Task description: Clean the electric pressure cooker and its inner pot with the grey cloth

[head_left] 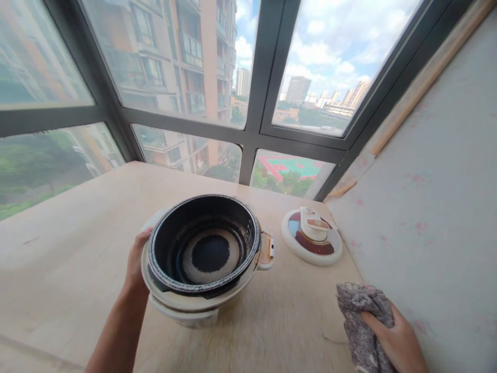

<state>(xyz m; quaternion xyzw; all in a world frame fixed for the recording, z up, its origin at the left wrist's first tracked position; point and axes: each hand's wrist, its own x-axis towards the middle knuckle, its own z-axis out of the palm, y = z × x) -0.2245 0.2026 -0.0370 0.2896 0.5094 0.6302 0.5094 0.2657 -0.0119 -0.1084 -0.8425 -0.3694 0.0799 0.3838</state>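
Note:
A white rice cooker (186, 312) stands on the wooden surface, its black inner pot (212, 254) in place and open at the top. The pot's rim looks worn, and its bottom shows a dark disc inside a paler ring. My left hand (137, 261) grips the cooker's left side, with most of its fingers hidden behind the body. At the lower right, my right hand (399, 331) is closed round a bunched grey-brown cloth (359, 311), apart from the cooker. The cooker's round lid (312, 235), white with dark red panels, lies to the right of the cooker.
The pale wooden surface (77, 248) runs back to grey-framed windows (252, 124). A wall with floral paper (419, 223) bounds the right side, close to my right hand. A thin dark strand (334, 340) lies near the cloth.

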